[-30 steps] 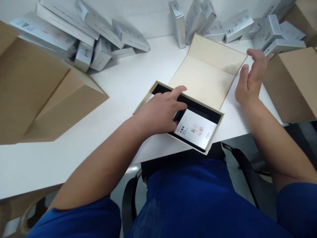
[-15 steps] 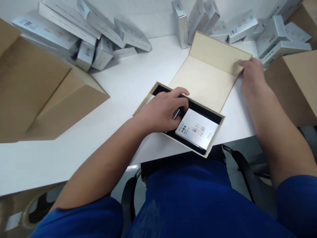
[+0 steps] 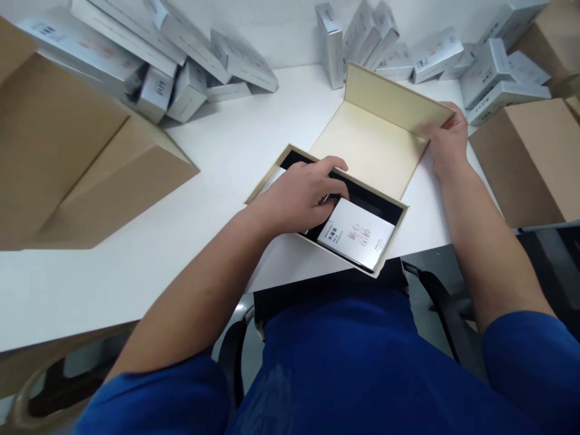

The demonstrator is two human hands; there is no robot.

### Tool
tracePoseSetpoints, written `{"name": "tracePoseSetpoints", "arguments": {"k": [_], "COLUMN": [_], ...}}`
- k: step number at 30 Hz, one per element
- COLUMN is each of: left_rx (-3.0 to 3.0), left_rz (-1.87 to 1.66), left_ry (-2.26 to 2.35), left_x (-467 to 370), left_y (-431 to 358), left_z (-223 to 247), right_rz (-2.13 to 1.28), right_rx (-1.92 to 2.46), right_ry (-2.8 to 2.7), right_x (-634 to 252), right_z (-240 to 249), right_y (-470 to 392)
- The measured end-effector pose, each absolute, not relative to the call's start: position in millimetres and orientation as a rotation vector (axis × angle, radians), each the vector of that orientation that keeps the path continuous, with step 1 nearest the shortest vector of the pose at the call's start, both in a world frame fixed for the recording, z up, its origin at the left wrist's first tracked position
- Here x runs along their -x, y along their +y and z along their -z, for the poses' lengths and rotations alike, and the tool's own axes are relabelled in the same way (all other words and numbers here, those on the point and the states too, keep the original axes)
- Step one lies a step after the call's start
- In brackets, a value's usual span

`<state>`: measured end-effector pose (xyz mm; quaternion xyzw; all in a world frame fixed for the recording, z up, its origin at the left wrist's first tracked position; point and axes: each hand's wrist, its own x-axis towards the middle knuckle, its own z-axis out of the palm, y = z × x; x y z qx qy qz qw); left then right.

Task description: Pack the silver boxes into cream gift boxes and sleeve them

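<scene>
A cream gift box (image 3: 393, 243) with a dark lining lies at the table's front edge, its lid (image 3: 389, 90) folded back away from me and its far flap raised. My left hand (image 3: 301, 196) reaches into the box with bent, closed fingers; what they hold is mostly hidden. Right of those fingers a small silver tea box (image 3: 357, 232) with printed lettering lies in the tray. Part of another pale silver box (image 3: 273, 179) shows left of the hand. At the lid's right end, my right hand (image 3: 446, 139) pinches the raised flap.
Several silver cartons (image 3: 181, 39) lean in a heap at the back left, and more cartons (image 3: 333, 48) stand along the wall to the right. Open brown cardboard boxes flank the white table (image 3: 217, 241): one on the left (image 3: 122, 181), one on the right (image 3: 534, 163).
My right hand has moved slightly left and tipped the lid's flap more upright. My left hand stays in the box, its fingers slightly farther right. The view has shifted a little.
</scene>
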<state>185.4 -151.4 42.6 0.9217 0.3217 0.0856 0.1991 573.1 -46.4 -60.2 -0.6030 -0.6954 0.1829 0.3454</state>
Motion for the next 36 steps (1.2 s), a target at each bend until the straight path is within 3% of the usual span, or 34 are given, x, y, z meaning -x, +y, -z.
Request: {"name": "tracePoseSetpoints", "arguments": {"k": [3, 9, 15, 17, 22, 26, 30, 36], "left_rx": [-2.471, -2.437, -2.197, -2.006, -1.567, -1.199, -0.903, -0.782], "left_rz": [-0.389, -0.948, -1.523, -1.506, -0.938, -1.1, -1.244, -1.228], "left_ry": [0.893, 1.052, 1.145, 1.146, 1.016, 0.995, 0.95, 0.977], "left_x": [-185.8, -173.3, -125.9, -116.2, -121.2, -134.7, -131.9, -124.4], "left_y": [-154.5, -170.4, -179.1, -171.3, -152.6, -155.9, -159.0, -156.8], "left_z": [-45.2, -44.4, -1.5, 19.3, 47.5, 34.4, 13.9, 2.3], "right_rz": [-0.507, -0.5, -0.266, -0.15, 0.231, 0.116, -0.254, -0.312], "right_rx": [1.572, 1.496, 1.497, 1.438, 1.149, 0.679, 0.553, 1.052], "right_ry": [-1.523, -1.471, -1.622, -1.587, -1.546, -1.637, -1.938, -2.014], "right_x": [-562.3, -544.2, -553.2, -555.9, -524.8, -474.8, -458.1, -478.5], "right_z": [51.0, 32.8, 33.1, 23.9, -44.8, -89.4, -74.9, -13.3], "right_y": [-55.6, -71.1, -64.7, -57.3, -59.5, -107.4, -158.8, -187.5]}}
